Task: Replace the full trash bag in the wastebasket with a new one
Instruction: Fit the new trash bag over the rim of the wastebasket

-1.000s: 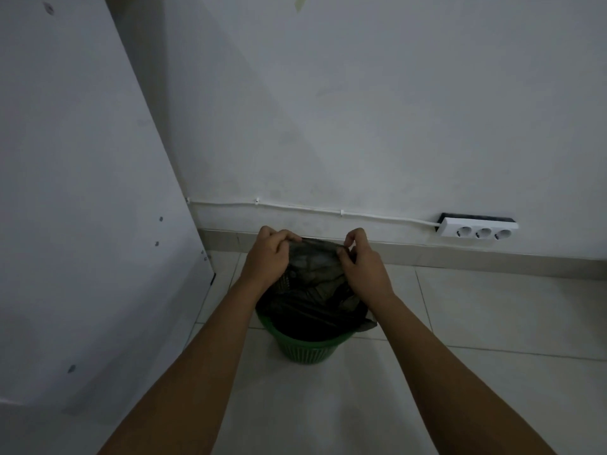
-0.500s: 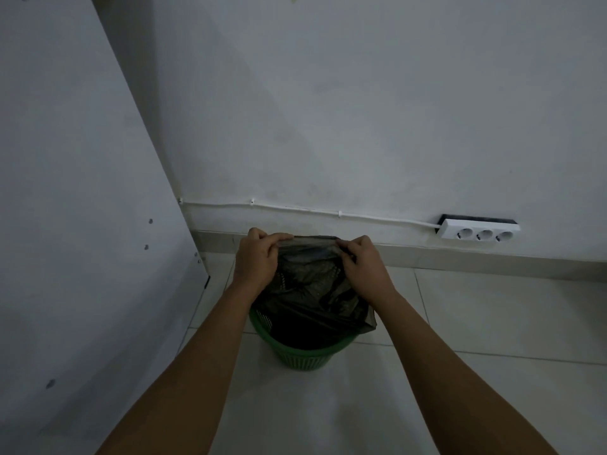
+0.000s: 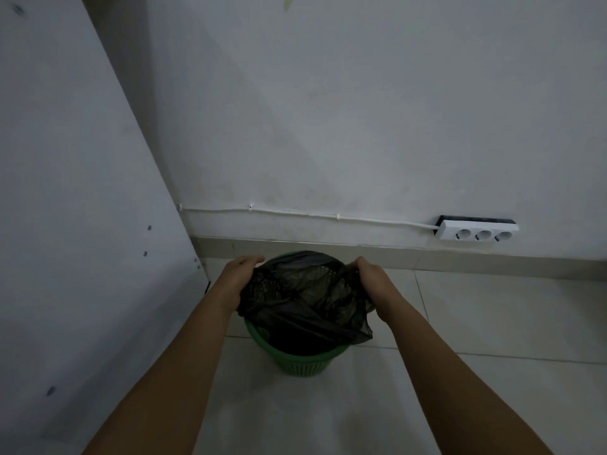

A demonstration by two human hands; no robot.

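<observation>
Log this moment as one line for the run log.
hands: left hand and right hand grip black trash bag | bag: mouth spread over green wastebasket | floor: tile

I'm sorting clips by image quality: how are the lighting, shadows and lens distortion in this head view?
Head view: dim, bluish light, no glare; a broad soft shadow slants across the wall; the black trash bag in the green wastebasket shows little detail; wide-angle bending tilts the white panel on the left; both hands look sharp.
</observation>
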